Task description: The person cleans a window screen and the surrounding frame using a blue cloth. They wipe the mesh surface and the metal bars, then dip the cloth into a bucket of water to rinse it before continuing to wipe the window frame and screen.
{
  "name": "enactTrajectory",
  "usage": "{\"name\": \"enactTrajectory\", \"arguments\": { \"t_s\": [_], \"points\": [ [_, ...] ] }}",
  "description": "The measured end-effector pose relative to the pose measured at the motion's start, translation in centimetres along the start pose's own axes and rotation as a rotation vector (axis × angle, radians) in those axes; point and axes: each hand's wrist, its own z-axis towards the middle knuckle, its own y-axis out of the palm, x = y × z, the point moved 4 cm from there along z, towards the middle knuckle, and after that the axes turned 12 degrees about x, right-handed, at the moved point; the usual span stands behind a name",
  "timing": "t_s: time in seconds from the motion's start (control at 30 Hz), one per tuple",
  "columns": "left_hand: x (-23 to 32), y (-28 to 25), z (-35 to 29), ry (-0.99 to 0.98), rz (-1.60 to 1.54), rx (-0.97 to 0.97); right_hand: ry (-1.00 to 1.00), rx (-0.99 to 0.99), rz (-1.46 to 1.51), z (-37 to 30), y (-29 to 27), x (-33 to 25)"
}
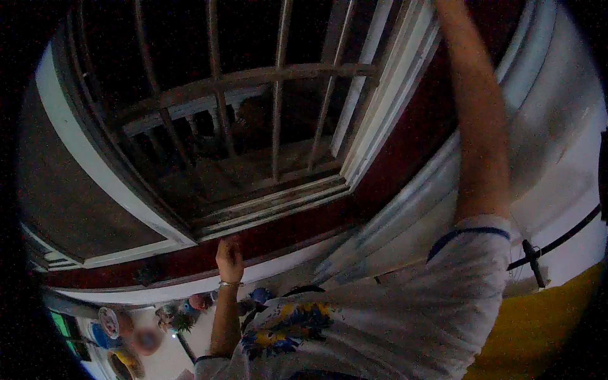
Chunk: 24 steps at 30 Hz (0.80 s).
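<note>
Fingers (230, 248) of my left hand (229, 258) are curled closed against the dark red ledge (297, 231) just below the barred window (253, 126). My right arm (478, 126) reaches up past the white window frame (386, 82); its hand is out of view, so I cannot tell its grip.

One window (253, 145) is shown, fitted with one horizontal crossbar (253, 79) and about five upright bars (277, 114); the uprights at the left are too dark to be counted surely. Two raised arms are seen, but only one hand (229, 252) is visible, the other being cut off by the upper edge. One bracelet (230, 284) is worn at the wrist. One patterned shirt (380, 316) is counted. Several small coloured objects (190, 307) at lower left cannot be numbered.
</note>
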Motion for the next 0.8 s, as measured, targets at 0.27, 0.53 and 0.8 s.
{"name": "enactTrajectory", "arguments": {
  "t_s": [0.27,0.53,0.8],
  "points": [
    [-0.2,2.8,0.2,-0.047,-0.015,-0.001,-0.265,-0.274,-0.231,2.0,-0.2,-2.4],
    [-0.5,2.4,-0.7,0.008,0.024,-0.080,-0.289,-0.464,-0.872,-23.3,-5.0,-14.3],
    [-1.4,0.7,-0.7,0.021,0.023,-0.086,-0.257,-0.483,-0.549,-16.2,-4.9,-13.1]
  ]
}}
